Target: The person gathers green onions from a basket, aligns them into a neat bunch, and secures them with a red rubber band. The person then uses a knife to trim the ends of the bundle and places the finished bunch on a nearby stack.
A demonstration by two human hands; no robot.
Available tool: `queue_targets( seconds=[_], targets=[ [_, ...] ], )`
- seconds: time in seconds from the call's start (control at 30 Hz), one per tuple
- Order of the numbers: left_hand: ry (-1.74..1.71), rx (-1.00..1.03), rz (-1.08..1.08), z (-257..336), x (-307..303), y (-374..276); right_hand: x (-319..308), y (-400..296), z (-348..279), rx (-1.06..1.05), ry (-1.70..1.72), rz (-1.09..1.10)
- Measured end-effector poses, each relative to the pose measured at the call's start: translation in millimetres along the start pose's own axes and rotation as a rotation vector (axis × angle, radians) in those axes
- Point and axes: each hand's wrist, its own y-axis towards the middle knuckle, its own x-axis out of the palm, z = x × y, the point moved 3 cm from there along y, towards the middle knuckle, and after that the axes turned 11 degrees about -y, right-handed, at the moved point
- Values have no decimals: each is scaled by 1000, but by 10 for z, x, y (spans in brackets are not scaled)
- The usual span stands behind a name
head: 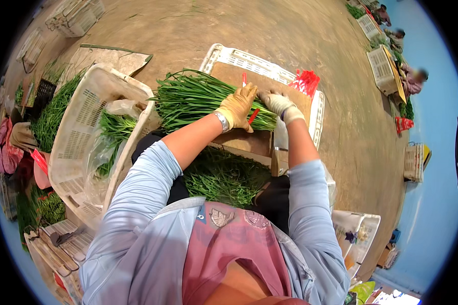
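Observation:
A thick bundle of green garlic chives [194,99] lies across a wooden board [236,143], leaf tips to the left. My left hand [238,105], in a yellowish glove, spans the bundle near its stem end, fingers over the far side and thumb on the near side. A red strip [254,115] shows beside that thumb. My right hand [280,105], in a pale glove with soiled fingertips, touches the pale stem ends; its fingers are partly hidden. Below my right hand a broad-bladed knife [275,160] lies at the board's near edge, its handle towards me.
The board rests on an upturned white plastic crate [320,118]. Red ties [307,82] lie at its far right corner. A large white crate [66,152] holding bagged chives [116,126] stands to my left. Loose green trimmings [225,179] lie below the board. Other people sit along the blue wall [439,126].

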Motion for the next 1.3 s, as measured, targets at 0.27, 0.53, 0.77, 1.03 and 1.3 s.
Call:
queue_targets(
  seconds=[0.27, 0.53, 0.77, 1.03, 1.3],
  targets=[
    [150, 36, -428, -164, -82, 413, -27, -177, -30, -83, 37, -42],
    [225, 79, -84, 73, 96, -151, 82, 309, 256, -292, 331, -134],
    [371, 269, 459, 82, 433, -412, -2, 826, -146, 14, 502, -73],
    [287, 191, 98, 52, 212, -353, -39, 679, -216, 23, 866, -112],
    [99, 184, -144, -73, 44, -123, -35, 39, -109, 7, 684, 527]
  ],
)
